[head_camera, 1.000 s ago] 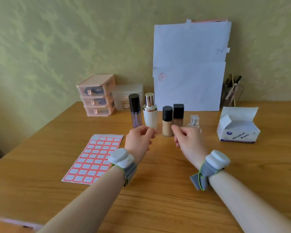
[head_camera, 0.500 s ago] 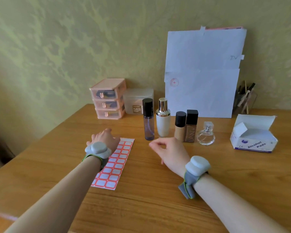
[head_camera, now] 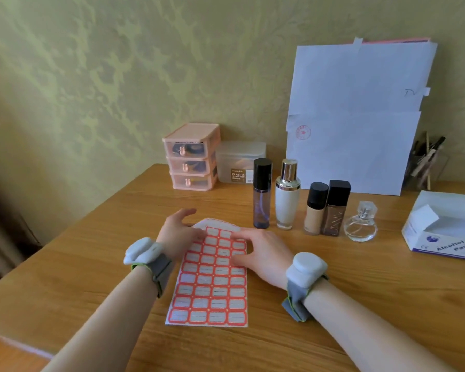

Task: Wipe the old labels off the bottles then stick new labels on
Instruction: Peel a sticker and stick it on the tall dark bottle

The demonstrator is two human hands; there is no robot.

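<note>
A sheet of red-bordered blank labels (head_camera: 212, 277) lies flat on the wooden bench (head_camera: 360, 304), its far end lifted slightly and curled. The left hand (head_camera: 179, 234) rests on the sheet's far left corner with fingers spread and the thumb raised, pressing rather than gripping. The right hand (head_camera: 261, 252) lies on the sheet's right side, fingers flat and pointing left across the labels; its grip holds nothing that can be seen. Each wrist wears a grey strap with a white puck.

Just beyond the sheet five bottles stand upright in a row, near each other: a tall purple spray bottle (head_camera: 262, 194) with a black cap, a white pump bottle (head_camera: 287, 196) with a silver top, a beige foundation bottle (head_camera: 315, 210) with a round black cap, a brown square bottle (head_camera: 335, 210) printed "UNNY" up its side, and a round clear perfume bottle (head_camera: 360, 224). Nothing stands between the hands and the bottles.

To the right, an open white box (head_camera: 440, 237) reads "Alcohol Pads". Behind the row, a pink three-drawer organiser (head_camera: 191, 157) with rabbit-shaped pulls stands beside a frosted tub (head_camera: 239, 162) labelled "PLASTIC CONTAINER". White papers (head_camera: 360, 116) lean on the green wall, showing a red round stamp and a handwritten mark like "TV". A clear holder (head_camera: 427, 167) of sticks and pens sits in the far right corner.
</note>
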